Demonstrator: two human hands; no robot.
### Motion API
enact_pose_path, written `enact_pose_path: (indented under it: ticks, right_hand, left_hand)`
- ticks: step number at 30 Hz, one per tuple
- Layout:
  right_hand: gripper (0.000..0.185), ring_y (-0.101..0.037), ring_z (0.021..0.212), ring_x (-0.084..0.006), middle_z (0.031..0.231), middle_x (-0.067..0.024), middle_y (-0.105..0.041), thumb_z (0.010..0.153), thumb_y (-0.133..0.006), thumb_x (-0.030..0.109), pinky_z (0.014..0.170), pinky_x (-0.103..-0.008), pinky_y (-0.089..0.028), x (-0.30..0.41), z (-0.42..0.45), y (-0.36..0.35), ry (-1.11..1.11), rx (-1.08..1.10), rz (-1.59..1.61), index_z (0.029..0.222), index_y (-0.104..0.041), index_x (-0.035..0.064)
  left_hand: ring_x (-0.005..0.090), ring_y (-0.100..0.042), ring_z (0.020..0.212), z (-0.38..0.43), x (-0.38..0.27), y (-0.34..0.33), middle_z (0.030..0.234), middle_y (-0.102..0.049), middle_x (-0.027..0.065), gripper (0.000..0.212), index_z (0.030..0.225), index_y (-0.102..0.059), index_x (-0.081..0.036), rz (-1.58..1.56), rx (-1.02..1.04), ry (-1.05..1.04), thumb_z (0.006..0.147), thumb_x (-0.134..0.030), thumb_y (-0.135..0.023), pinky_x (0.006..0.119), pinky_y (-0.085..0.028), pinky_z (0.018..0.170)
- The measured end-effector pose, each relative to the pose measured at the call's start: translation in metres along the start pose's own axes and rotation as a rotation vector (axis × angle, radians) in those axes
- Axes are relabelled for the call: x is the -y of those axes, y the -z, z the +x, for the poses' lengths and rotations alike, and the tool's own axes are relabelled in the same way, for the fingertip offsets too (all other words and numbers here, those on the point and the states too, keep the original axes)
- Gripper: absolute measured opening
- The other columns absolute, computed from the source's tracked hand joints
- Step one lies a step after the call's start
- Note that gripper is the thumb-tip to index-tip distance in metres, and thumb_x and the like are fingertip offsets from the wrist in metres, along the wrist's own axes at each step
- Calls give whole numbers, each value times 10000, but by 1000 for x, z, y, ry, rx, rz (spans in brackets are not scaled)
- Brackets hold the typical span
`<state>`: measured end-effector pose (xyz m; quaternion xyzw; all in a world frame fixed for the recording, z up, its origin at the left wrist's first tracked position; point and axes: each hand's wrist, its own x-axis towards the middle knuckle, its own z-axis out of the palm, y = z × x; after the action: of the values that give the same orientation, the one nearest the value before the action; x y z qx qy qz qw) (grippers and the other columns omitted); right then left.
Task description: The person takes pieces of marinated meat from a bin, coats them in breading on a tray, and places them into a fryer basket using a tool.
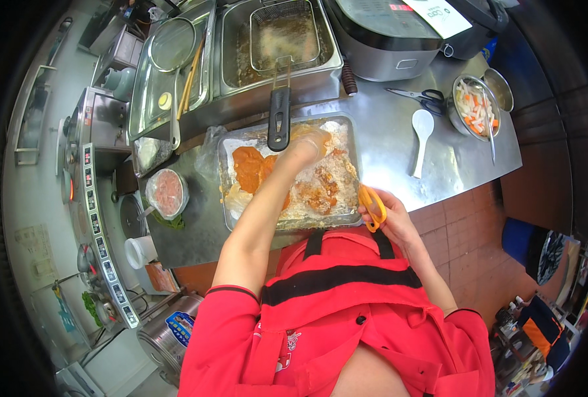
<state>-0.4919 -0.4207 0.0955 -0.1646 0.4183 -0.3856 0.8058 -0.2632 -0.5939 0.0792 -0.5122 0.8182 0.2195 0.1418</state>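
Observation:
My left hand [311, 145], in what looks like a clear plastic glove, reaches into a rectangular tray [349, 121] of white breading flour. Its fingertips are buried or hidden at the tray's far side, so I cannot tell what they hold. Left of my forearm lie pieces of meat in orange batter [247, 168]; a flour-coated piece [319, 191] rests to its right. At the tray's near right corner my right hand [395, 216] grips a tool with an orange looped handle [372, 208]; its working end is not visible. The black handle of the fryer basket [279, 119] overhangs the tray.
Beyond the tray stands a deep fryer with a wire basket [284, 37] in bubbling oil. Scissors [415, 95], a white rice paddle [422, 136] and a bowl of cut vegetables [475, 109] lie right. Wrapped pink minced food [167, 191] sits left, near a skimmer [173, 44].

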Motion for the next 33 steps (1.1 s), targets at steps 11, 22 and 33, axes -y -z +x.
enact_pose_path:
  ticks: [11,22,33]
  right_hand:
    - [386,-641,850,-171,1063,-91,-590,908,-585,57,688,-255,-553,-7,12,-6,-7,-22,-9,1277,-480,10]
    - [390,-640,784,-165,959,-110,-631,930,-557,91,717,-270,-537,8,6,-16,1,-75,-201,1297,-470,-5]
    - [306,-602,952,-241,1128,-125,-550,833,-573,72,808,-320,-494,-18,-8,-11,280,-6,-897,1132,-548,9]
  left_hand:
    - [351,-522,1144,-43,3,-41,1228,-551,199,285,1146,-587,-46,-425,-343,-96,893,-53,-454,388,-401,1016]
    - [269,-564,1122,-9,20,-42,1240,-578,176,416,1228,-577,-92,-709,108,-56,836,8,-483,370,-472,907]
    - [343,-552,1133,-42,16,-46,1280,-554,167,415,1219,-584,-88,-321,-157,3,830,19,-489,376,-468,935]
